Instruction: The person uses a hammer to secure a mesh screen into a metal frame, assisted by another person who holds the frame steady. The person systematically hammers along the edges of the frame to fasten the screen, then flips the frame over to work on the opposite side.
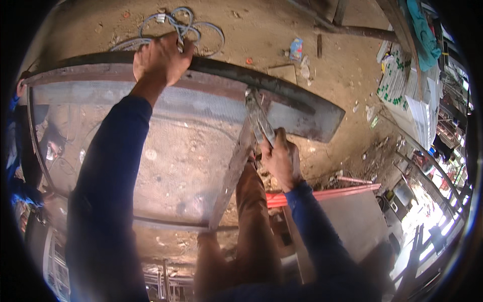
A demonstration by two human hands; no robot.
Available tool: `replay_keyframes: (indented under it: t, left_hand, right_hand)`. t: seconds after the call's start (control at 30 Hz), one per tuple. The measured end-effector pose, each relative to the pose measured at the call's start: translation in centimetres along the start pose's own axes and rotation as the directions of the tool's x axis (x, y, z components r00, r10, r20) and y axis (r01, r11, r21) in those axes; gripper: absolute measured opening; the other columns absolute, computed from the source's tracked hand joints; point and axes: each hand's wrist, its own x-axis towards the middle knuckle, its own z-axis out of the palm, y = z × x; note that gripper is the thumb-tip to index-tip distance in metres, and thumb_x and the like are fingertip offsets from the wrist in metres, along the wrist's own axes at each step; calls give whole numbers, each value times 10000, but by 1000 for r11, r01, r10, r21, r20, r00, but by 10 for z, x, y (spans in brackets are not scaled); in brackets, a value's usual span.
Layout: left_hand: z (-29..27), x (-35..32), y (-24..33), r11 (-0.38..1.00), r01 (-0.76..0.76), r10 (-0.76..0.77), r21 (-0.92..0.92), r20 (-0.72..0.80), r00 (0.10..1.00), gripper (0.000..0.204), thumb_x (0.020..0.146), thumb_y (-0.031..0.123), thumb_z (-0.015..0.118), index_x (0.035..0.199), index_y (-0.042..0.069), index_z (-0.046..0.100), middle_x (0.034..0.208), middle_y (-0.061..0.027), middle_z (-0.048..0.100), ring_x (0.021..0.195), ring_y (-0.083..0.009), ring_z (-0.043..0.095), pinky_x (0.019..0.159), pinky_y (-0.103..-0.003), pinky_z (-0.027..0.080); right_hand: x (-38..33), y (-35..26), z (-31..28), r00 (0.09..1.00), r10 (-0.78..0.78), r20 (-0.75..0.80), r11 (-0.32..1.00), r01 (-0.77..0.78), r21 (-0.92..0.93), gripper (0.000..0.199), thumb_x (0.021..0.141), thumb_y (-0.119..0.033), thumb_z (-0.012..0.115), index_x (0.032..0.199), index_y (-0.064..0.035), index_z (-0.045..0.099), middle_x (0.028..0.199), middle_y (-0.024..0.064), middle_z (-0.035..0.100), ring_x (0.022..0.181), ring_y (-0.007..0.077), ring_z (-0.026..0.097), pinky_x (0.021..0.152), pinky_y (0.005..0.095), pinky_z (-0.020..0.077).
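Mesh screen frame (166, 151): a metal-edged panel with fine wire mesh, filling the left and centre of the frame, held up over a dirt floor (261, 30).

- Far left edge: another person's hand (21, 88) rests on the frame's corner, blue sleeve below it.
- Upper left-centre: left hand (161, 60), grip closed over the dark top rail of the frame, fingers wrapped over the far side. Coil of pale cable (186, 27) lies on the floor just beyond it.
- Centre: upright side bar of the frame (234, 171) runs down toward the person's knee.
- Centre-right: right hand (282, 158), grip closed on a flat metal tool (259, 118), its tip set against the joint where bar meets top rail. Exact kind of tool unclear.
- Right: red-edged grey panel (352, 216); stacked sheets (407, 95) upper right.

Risks, as judged: the tool could skid off the joint and tear the mesh or nick the right hand; the frame could twist if either supporting hand slackens.
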Motion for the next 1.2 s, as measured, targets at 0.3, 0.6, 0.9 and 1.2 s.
replay_keyframes:
  t: [0.3,0.6,0.9,1.2]
  left_hand:
    - [-15,2,-4,999,35,-32,-25,129,991,489,1075,549,501,1294,170,718,1178,-229,805,1116,-442,773,1045,-557,583]
    - [-15,3,2,996,90,-91,16,196,976,530,1093,587,449,1285,169,713,1199,-225,793,1167,-402,766,1091,-562,537]
    - [-16,-1,-21,983,-182,184,-29,138,973,439,1078,492,556,1350,192,727,1156,-187,798,1049,-420,793,1004,-566,592]
    - [-5,20,-58,937,-274,243,216,157,957,513,1162,495,390,1412,183,712,1306,-218,749,1275,-362,707,1101,-524,545]
  right_hand:
    - [17,-14,-9,997,49,-51,974,-37,224,357,1074,-337,769,1109,-26,598,644,52,597,509,214,615,501,404,503]
    - [142,-58,15,989,17,-148,999,-10,44,770,849,-588,929,1163,30,594,1041,224,679,1011,392,657,979,558,497]
    - [147,-60,20,997,-8,-81,998,3,-58,768,939,-607,828,1233,75,631,1049,270,714,1079,423,673,1052,575,470]
    - [148,-53,27,996,43,-81,996,-49,-79,804,921,-655,823,1213,66,619,1044,270,699,1074,429,667,1047,574,467]
